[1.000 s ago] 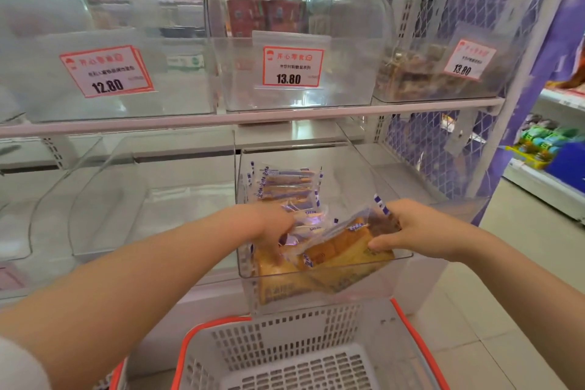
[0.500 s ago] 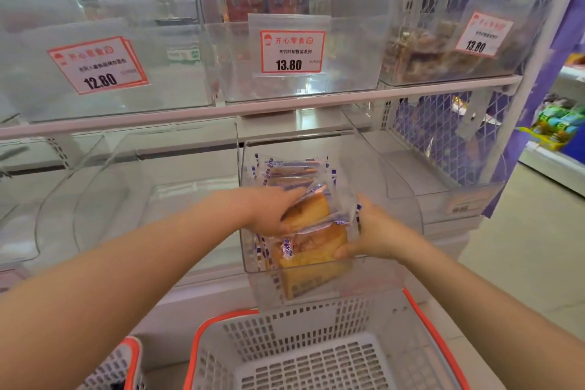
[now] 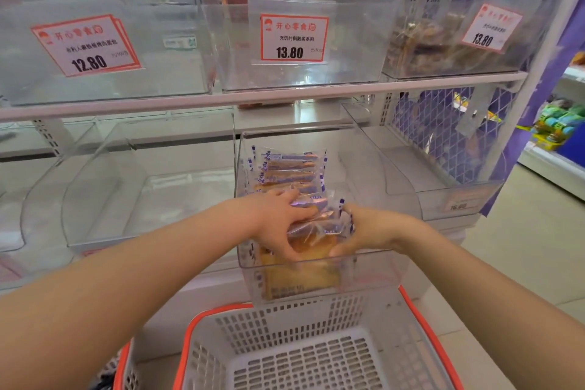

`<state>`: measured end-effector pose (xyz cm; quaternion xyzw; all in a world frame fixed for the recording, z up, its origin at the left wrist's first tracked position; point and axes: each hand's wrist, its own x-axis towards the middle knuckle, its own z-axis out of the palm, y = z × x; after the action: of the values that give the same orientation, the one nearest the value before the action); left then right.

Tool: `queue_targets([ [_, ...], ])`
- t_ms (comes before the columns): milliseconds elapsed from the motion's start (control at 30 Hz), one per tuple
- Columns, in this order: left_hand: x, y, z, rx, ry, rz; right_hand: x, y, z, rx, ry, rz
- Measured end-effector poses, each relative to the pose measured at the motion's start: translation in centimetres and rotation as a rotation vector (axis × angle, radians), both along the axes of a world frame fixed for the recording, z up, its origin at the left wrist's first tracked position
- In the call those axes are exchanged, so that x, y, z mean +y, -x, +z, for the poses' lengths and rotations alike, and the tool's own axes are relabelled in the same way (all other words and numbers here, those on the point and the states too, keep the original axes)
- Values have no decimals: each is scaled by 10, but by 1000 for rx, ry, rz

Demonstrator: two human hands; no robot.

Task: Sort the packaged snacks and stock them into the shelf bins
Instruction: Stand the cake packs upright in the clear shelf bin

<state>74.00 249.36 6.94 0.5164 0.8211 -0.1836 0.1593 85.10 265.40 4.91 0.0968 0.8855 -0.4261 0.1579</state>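
Clear-wrapped bread packets (image 3: pixel 319 228) with blue-and-white edges are held between both hands inside a clear plastic bin (image 3: pixel 389 174) on the lower shelf. My left hand (image 3: pixel 278 225) grips them from the left, fingers over the top and thumb underneath. My right hand (image 3: pixel 370 231) grips their right side. Behind them, several more of the same packets (image 3: pixel 288 168) stand in a row at the bin's back left. More bread (image 3: pixel 300 282) shows through the bin's front wall below the hands.
A white basket with an orange rim (image 3: pixel 316 355) stands on the floor below the bin; a second basket (image 3: pixel 126 367) peeks in at its left. Clear bins (image 3: pixel 142 193) flank the stocked one. The upper shelf carries bins with price tags (image 3: pixel 292 38).
Both hands have drawn together around the packets and pushed them deeper and lower into the bin. The camera has tilted slightly down.
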Motion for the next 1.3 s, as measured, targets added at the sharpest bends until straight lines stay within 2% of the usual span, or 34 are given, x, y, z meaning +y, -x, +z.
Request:
queue_targets([
  [67,-2,1,-3,31,37,39,-1,4,-3,-196,-125,57],
  [133,0,1,-6,72,9,34,-4,9,-7,-246,-118,132],
  [267,4,5,-10,140,-112,13,-1,16,-12,4,-179,137],
  [367,4,6,-15,221,-195,45,1,25,-14,207,-238,54],
  [467,2,6,-21,260,-228,46,0,39,-16,184,-280,41],
  [500,0,7,-21,229,-212,49,3,40,-16,116,-234,61],
  [567,-2,13,-16,92,-185,93,14,41,-10,-36,89,78],
  [600,-1,17,-12,-4,-209,142,19,42,-3,-65,272,48],
  [667,7,26,-7,-141,-333,227,22,53,8,8,419,-132],
  [733,20,34,-3,-115,-419,238,23,75,9,111,462,-409],
  [800,31,44,-2,-26,-386,251,19,95,4,127,459,-577],
  [867,36,56,-2,52,-270,275,20,109,-5,111,454,-602],
  [1000,39,79,-3,20,-121,279,38,139,-18,177,489,-680],
  [1100,40,92,-2,54,-86,238,42,157,-27,240,489,-693],
  [1167,38,97,-2,79,-82,232,36,163,-32,275,479,-612],
  [1300,34,98,-2,136,-99,230,34,169,-32,336,702,-534],
])
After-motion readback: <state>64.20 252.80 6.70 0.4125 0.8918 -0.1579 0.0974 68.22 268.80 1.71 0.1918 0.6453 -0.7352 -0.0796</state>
